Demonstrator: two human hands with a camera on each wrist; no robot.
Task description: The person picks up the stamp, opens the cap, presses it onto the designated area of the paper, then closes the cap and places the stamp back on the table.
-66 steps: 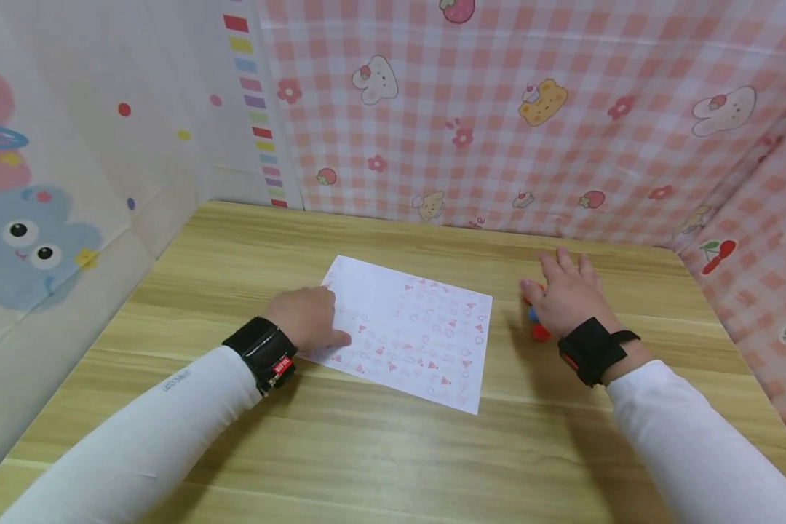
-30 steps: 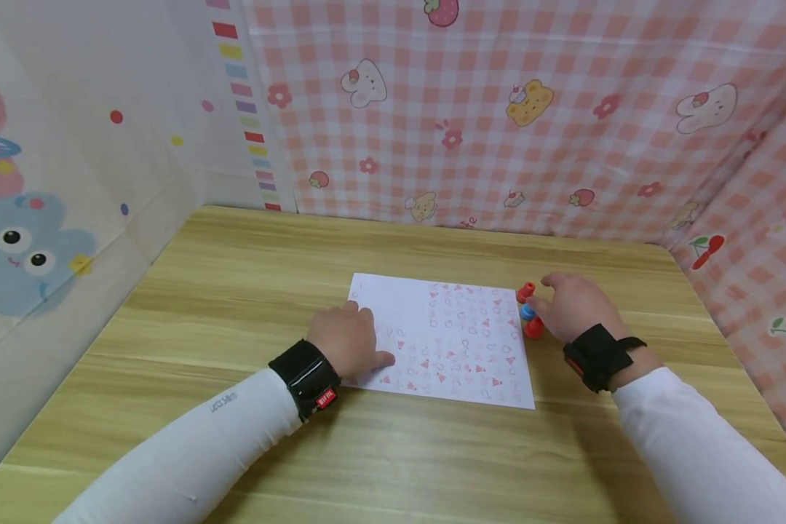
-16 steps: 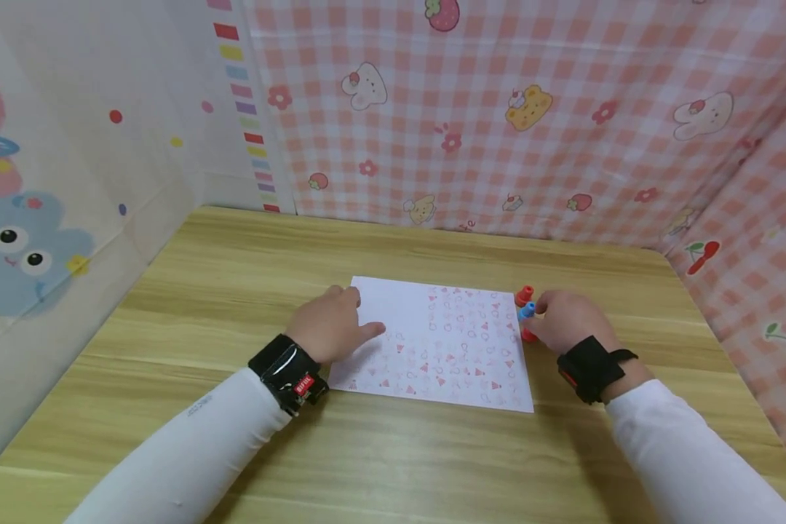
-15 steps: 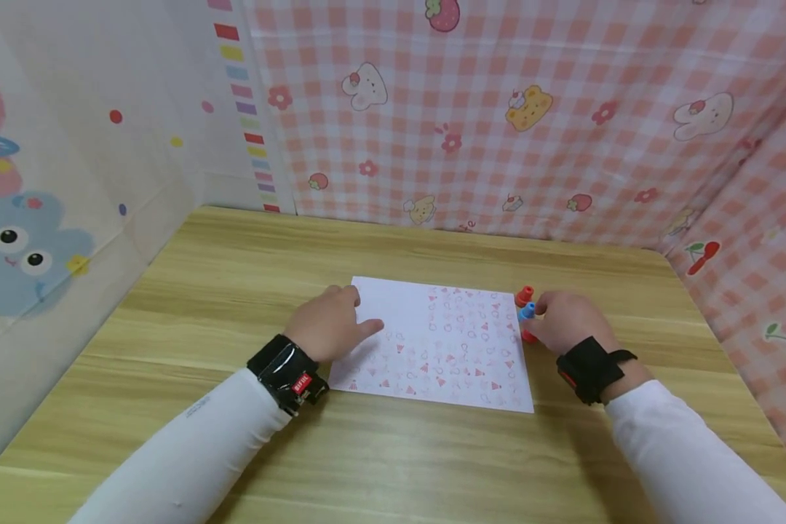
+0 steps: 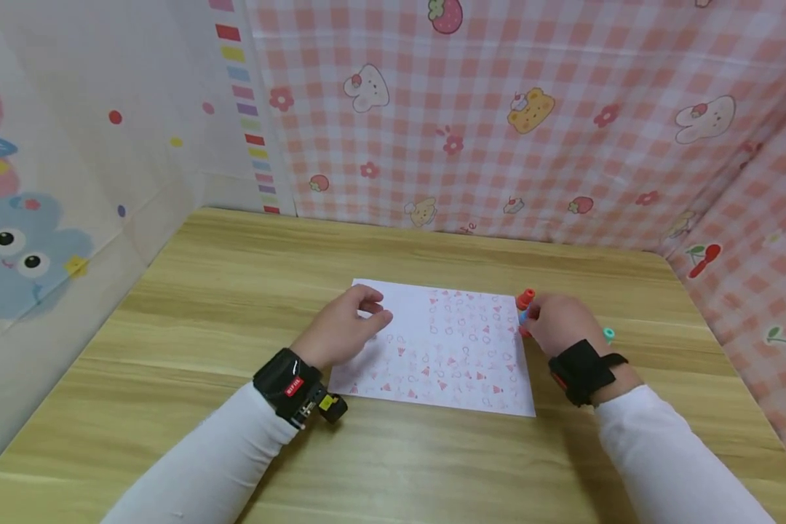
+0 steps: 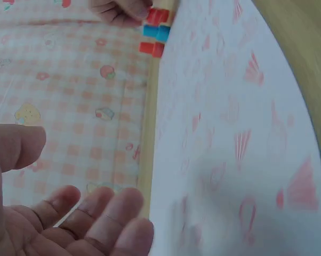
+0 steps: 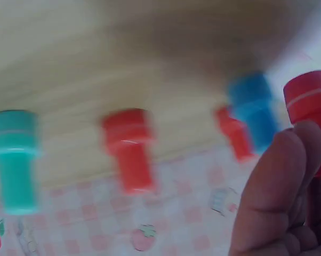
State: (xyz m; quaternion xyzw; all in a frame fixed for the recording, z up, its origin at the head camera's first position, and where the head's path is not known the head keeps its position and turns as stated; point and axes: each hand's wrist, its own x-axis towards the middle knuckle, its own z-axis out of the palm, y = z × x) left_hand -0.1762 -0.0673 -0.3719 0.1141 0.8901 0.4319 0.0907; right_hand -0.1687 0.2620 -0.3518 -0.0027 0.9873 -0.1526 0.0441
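Observation:
My left hand hovers over the left part of a white sheet of paper, palm turned inward, fingers loosely bent and holding nothing. Red and pink marks cover much of the sheet. By its right edge my right hand pinches a red stamp between thumb and fingers, as the right wrist view shows. Close to that hand stand a blue stamp and a small-looking red stamp. Another red stamp and a teal stamp stand farther off, blurred.
The wooden table runs up to a pink checked cloth at the back and right. A white printed cloth hangs on the left.
The paper has slid right, up to the stamps, and turned slightly. My left hand has lifted off it and turned. My right hand has taken hold of a red stamp, and the teal one shows.

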